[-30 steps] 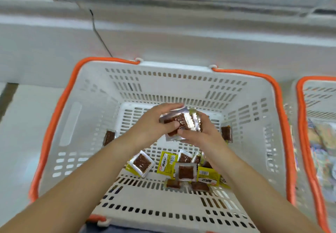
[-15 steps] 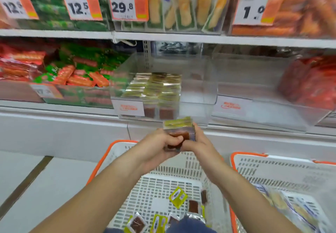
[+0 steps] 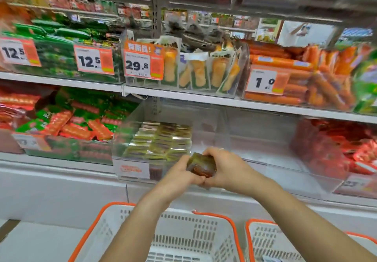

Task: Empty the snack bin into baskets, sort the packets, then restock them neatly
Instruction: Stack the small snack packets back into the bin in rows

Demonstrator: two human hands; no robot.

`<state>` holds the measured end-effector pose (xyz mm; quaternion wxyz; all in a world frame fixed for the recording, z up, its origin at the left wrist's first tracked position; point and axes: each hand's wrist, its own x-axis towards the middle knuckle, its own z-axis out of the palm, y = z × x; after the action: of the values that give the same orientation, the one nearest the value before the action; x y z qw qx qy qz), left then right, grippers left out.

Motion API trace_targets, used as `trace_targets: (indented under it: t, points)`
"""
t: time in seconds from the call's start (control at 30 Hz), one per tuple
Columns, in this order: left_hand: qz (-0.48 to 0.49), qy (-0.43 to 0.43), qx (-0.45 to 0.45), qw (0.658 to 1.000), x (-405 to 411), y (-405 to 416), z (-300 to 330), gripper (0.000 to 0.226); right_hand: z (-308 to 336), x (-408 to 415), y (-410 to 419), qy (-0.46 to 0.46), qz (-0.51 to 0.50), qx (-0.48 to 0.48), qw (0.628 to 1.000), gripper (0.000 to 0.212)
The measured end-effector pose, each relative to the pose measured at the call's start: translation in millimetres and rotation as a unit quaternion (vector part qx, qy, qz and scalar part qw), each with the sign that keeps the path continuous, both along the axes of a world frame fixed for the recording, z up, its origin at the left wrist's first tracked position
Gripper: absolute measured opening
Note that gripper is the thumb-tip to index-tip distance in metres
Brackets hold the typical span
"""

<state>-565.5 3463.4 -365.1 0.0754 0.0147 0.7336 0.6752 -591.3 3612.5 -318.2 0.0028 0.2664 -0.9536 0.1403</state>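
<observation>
Both forearms are bare from the bottom edge of the view up to the wrists, with no sleeves showing. The left hand (image 3: 179, 175) wears nothing. The right hand (image 3: 224, 166) carries a thin pale ring (image 3: 221, 149) on one finger.

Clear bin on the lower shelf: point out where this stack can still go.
Free: the clear bin's right part, between the packet rows and its right wall. Crowded: its left part. Both hands, left hand and right hand, hold the stack.
</observation>
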Motion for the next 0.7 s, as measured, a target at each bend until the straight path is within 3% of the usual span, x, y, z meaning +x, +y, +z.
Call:
trace_targets:
  t: [0.07,0.1,0.13,0.17,0.2,0.23,0.43,0.63,0.7]
  points:
    - [0.031,0.035,-0.006,0.999,-17.8,-8.8,0.5,0.035,4.4,-25.7,-9.0,-0.013,-0.018,0.020,1.000,0.052]
    - [0.094,0.064,-0.082,0.990,-30.1,-17.3,-3.5,0.033,6.1,-40.3,-13.2,-0.008,-0.032,0.025,0.999,0.053]
    - [0.164,0.098,-0.220,0.956,-39.4,-27.6,-8.5,0.042,7.4,-56.6,-17.5,-0.001,-0.055,0.025,0.998,0.056]
    - [0.214,0.119,-0.358,0.901,-46.3,-38.1,-14.6,0.049,8.7,-73.3,-22.0,0.006,-0.078,0.018,0.997,0.058]
    - [0.240,0.127,-0.444,0.854,-50.8,-47.6,-20.1,0.051,7.7,-92.1,-26.5,0.011,-0.100,0.014,0.995,0.059]
    - [0.255,0.124,-0.483,0.828,-54.2,-54.9,-26.2,0.050,4.5,-112.3,-31.0,0.012,-0.120,0.017,0.993,0.059]
    - [0.334,0.191,-0.448,0.807,-67.1,-60.3,-49.7,0.006,-36.3,-201.4,-50.5,-0.058,-0.203,0.081,0.974,0.058]
    - [0.360,0.218,-0.437,0.795,-70.7,-60.0,-55.7,0.012,-76.4,-251.9,-62.2,-0.102,-0.218,0.023,0.970,0.083]
    - [0.360,0.228,-0.428,0.797,-70.8,-60.1,-57.0,0.018,-83.0,-264.6,-63.5,-0.116,-0.240,0.006,0.964,0.082]
